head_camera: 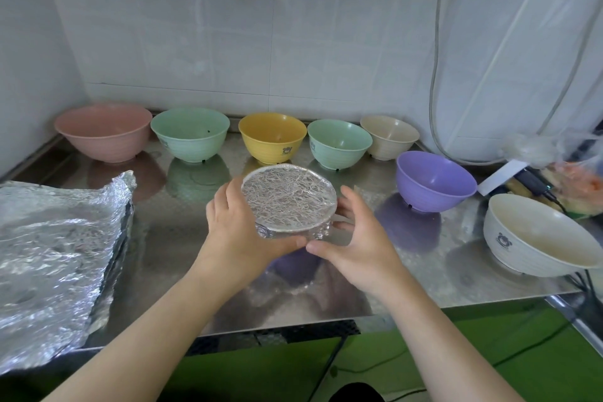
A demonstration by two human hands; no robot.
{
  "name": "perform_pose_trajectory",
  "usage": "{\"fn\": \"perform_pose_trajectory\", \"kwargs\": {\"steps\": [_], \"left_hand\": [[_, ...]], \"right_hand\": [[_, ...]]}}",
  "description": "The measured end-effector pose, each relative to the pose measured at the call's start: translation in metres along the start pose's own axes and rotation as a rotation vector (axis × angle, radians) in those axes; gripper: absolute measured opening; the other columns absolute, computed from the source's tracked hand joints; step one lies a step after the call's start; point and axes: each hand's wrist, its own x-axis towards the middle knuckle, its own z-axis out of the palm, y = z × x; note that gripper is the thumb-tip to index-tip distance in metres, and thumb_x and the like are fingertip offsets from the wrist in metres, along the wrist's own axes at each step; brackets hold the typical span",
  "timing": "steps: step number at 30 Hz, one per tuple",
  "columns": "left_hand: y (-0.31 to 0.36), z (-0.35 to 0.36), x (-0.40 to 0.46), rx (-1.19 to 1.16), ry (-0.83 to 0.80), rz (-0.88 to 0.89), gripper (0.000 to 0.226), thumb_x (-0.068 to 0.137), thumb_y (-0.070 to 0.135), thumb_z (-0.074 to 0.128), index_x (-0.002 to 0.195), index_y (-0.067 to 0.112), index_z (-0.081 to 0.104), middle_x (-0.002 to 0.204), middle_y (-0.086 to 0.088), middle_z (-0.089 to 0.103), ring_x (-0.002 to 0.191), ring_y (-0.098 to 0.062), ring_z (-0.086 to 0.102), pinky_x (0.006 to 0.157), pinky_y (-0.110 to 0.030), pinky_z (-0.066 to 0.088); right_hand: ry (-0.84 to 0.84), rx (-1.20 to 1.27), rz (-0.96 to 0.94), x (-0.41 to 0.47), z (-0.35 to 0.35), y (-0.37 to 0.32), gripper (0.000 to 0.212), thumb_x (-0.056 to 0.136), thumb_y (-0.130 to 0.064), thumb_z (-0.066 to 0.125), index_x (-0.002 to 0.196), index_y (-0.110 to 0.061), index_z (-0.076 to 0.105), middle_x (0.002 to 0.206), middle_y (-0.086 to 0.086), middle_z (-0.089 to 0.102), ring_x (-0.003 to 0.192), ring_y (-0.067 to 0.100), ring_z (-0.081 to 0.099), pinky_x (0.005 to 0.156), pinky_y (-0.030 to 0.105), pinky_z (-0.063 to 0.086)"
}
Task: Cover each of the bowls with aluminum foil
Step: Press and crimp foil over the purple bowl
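A foil-covered bowl (288, 201) is held just above the steel counter (408, 277) at the centre; its purple underside shows in the reflection below. My left hand (235, 225) grips its left side, thumb under the near rim. My right hand (355, 238) cups its right side with the thumb at the near rim. Uncovered bowls stand along the back: pink (102, 132), green (190, 134), yellow (272, 138), green (339, 143), beige (389, 137). A purple bowl (435, 181) and a large white bowl (538, 235) stand at the right.
Crumpled aluminum foil sheets (55, 238) lie on the counter's left, overhanging the front edge. Cables, a dark device (535, 186) and plastic bags (571, 179) crowd the far right. A white tiled wall closes the back and left.
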Motion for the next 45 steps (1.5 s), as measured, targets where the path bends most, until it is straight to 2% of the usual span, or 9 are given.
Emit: {"fn": "perform_pose_trajectory", "kwargs": {"steps": [3, 7, 15, 22, 26, 33, 36, 39, 45], "left_hand": [[-0.001, -0.005, 0.003, -0.007, -0.007, 0.011, 0.135, 0.05, 0.058, 0.096, 0.155, 0.011, 0.025, 0.143, 0.004, 0.037, 0.14, -0.019, 0.025, 0.116, -0.037, 0.026], [-0.004, -0.01, 0.007, -0.046, -0.037, 0.004, 0.127, 0.051, 0.045, 0.101, 0.151, 0.016, 0.029, 0.129, 0.013, 0.032, 0.135, -0.017, 0.032, 0.104, -0.029, 0.029], [-0.008, -0.011, 0.006, -0.106, -0.089, 0.063, 0.121, 0.057, 0.045, 0.098, 0.151, 0.027, 0.025, 0.139, 0.014, 0.034, 0.12, 0.006, 0.029, 0.1, -0.021, 0.031], [-0.006, -0.009, 0.005, -0.152, -0.102, 0.004, 0.139, 0.052, 0.048, 0.099, 0.158, 0.024, 0.013, 0.142, 0.011, 0.024, 0.129, -0.004, 0.034, 0.101, -0.022, 0.029], [-0.007, -0.006, 0.007, -0.221, -0.121, -0.059, 0.155, 0.046, 0.055, 0.099, 0.161, 0.025, 0.001, 0.154, 0.007, 0.024, 0.133, -0.004, 0.029, 0.105, -0.025, 0.028], [-0.013, -0.003, 0.007, -0.245, -0.083, -0.015, 0.146, 0.048, 0.05, 0.101, 0.159, 0.026, 0.01, 0.136, 0.018, 0.034, 0.125, 0.0, 0.037, 0.1, -0.02, 0.032], [-0.02, -0.006, 0.012, -0.266, -0.136, -0.033, 0.158, 0.041, 0.055, 0.101, 0.161, 0.029, 0.002, 0.15, 0.011, 0.031, 0.134, -0.004, 0.035, 0.106, -0.025, 0.031], [-0.024, -0.011, 0.015, -0.31, -0.209, -0.059, 0.172, 0.031, 0.064, 0.099, 0.161, 0.034, -0.01, 0.164, 0.005, 0.017, 0.144, -0.007, 0.027, 0.116, -0.029, 0.027], [-0.03, -0.007, 0.02, -0.417, -0.254, -0.017, 0.17, 0.03, 0.066, 0.1, 0.157, 0.046, -0.011, 0.161, 0.013, 0.032, 0.146, -0.004, 0.036, 0.121, -0.032, 0.03]], "right_hand": [[0.043, 0.023, -0.022, -0.002, -0.003, 0.002, 0.082, 0.08, -0.014, 0.093, 0.133, -0.05, 0.043, 0.128, -0.033, 0.056, 0.113, -0.019, 0.06, 0.094, 0.005, 0.048], [0.087, 0.062, -0.035, 0.0, -0.004, 0.004, 0.061, 0.083, -0.017, 0.092, 0.118, -0.052, 0.056, 0.122, -0.021, 0.07, 0.115, -0.004, 0.067, 0.098, 0.02, 0.055], [0.178, -0.054, -0.067, 0.002, 0.001, 0.001, 0.06, 0.075, -0.021, 0.097, 0.109, -0.051, 0.059, 0.108, -0.024, 0.071, 0.104, -0.007, 0.066, 0.094, 0.02, 0.053], [0.104, 0.053, -0.035, 0.002, 0.005, 0.005, 0.072, 0.075, -0.014, 0.097, 0.121, -0.048, 0.052, 0.115, -0.02, 0.068, 0.105, -0.006, 0.067, 0.093, 0.019, 0.055], [-0.065, 0.131, -0.065, 0.007, -0.009, 0.001, 0.051, 0.08, -0.012, 0.091, 0.119, -0.038, 0.071, 0.113, -0.005, 0.075, 0.105, 0.008, 0.071, 0.096, 0.029, 0.058], [0.104, 0.083, -0.073, 0.007, 0.005, 0.003, 0.049, 0.076, -0.008, 0.092, 0.113, -0.036, 0.075, 0.1, -0.012, 0.079, 0.095, 0.006, 0.074, 0.092, 0.032, 0.061], [0.033, -0.031, -0.046, 0.007, -0.003, 0.008, 0.066, 0.072, -0.03, 0.096, 0.13, -0.036, 0.066, 0.123, -0.015, 0.071, 0.114, -0.001, 0.065, 0.102, 0.026, 0.053], [-0.087, 0.085, 0.034, 0.011, -0.013, 0.013, 0.108, 0.058, -0.057, 0.091, 0.154, -0.035, 0.045, 0.157, -0.011, 0.049, 0.142, 0.001, 0.048, 0.121, 0.034, 0.038], [-0.354, 0.173, 0.008, 0.038, -0.011, 0.01, 0.159, 0.05, -0.044, 0.102, 0.171, -0.029, 0.001, 0.17, -0.024, 0.016, 0.139, -0.027, 0.027, 0.122, 0.017, 0.028]]}}
